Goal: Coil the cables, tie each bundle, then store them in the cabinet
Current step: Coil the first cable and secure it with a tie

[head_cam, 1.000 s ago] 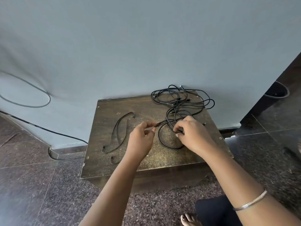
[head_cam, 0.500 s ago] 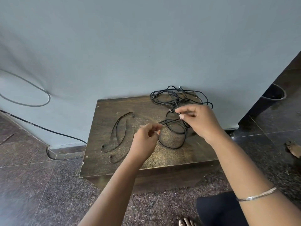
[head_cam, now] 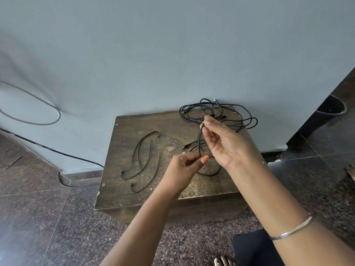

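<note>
Thin black braided cable: limp, light, tangle-prone.
I pinch it with left hand below, right hand above; regrip near the plug.

Right hand has come up off the bench now, palm turned toward the camera, thumb and forefinger pinching the cable higher than half a second ago. A second back it lay knuckles-up, low on the loops. Left hand has slid right, closing under the right one, pinching the same strand, which now runs taut and near upright between the two grips instead of lying slack.
</note>
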Demonstrator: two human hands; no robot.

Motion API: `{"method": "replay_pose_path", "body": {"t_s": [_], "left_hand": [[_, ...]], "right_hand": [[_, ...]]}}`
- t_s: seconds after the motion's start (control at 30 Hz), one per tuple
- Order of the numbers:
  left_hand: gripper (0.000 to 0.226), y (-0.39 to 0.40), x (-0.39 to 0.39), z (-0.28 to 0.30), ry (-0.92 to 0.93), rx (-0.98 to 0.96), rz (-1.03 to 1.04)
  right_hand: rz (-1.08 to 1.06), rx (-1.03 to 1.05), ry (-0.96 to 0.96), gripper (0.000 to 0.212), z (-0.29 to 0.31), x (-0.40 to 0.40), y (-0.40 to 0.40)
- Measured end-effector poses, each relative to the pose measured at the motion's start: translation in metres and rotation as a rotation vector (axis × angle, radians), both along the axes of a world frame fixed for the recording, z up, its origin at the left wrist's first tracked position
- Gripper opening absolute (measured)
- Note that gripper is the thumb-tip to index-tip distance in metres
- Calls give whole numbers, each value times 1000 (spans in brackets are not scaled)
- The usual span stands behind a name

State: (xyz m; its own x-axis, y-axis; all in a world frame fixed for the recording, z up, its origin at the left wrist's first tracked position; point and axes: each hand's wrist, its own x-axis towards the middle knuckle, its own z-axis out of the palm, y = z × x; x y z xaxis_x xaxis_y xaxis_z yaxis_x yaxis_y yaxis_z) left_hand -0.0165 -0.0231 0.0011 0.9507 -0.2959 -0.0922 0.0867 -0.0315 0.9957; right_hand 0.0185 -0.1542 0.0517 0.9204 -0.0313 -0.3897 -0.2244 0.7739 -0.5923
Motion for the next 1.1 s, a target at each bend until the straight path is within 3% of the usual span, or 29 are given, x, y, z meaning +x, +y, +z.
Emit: {"method": "replay_pose_path", "body": {"t_s": [0.07, 0.13, 0.23, 0.37, 0.47, 0.57, 0.7, 0.9, 1.0, 1.1], "left_hand": [[17, 3, 1, 0, 0, 8, 41], [26, 9, 3, 3, 1, -19, 83], [29, 21, 10, 9, 20, -205, 141], [34, 32, 17, 13, 212, -469, 231], [31, 38, 19, 16, 383, -441, 164], [29, 40, 17, 17, 532, -480, 56], [25, 45, 15, 19, 602, -633, -4], [30, 55, 14, 27, 632, -820, -30], [28, 53, 10, 30, 645, -871, -30], [28, 53, 8, 33, 642, -981, -57]], "right_hand": [[-69, 18, -1, 15, -2, 2, -2], [-127, -2, -27, 14, -6, 5, -7], [-78, -199, -77, 17, -12, 4, -14], [97, -803, -219, 35, -22, -4, -9], [126, -1326, -500, 47, -20, -9, -3], [236, -1577, -759, 47, -23, -11, 5], [297, -1598, -747, 20, -26, -10, 6], [416, -1428, -647, 17, -29, -6, -8], [218, -1388, -541, 15, -28, -2, -12], [20, -1666, -526, 13, -28, -3, -17]]}}
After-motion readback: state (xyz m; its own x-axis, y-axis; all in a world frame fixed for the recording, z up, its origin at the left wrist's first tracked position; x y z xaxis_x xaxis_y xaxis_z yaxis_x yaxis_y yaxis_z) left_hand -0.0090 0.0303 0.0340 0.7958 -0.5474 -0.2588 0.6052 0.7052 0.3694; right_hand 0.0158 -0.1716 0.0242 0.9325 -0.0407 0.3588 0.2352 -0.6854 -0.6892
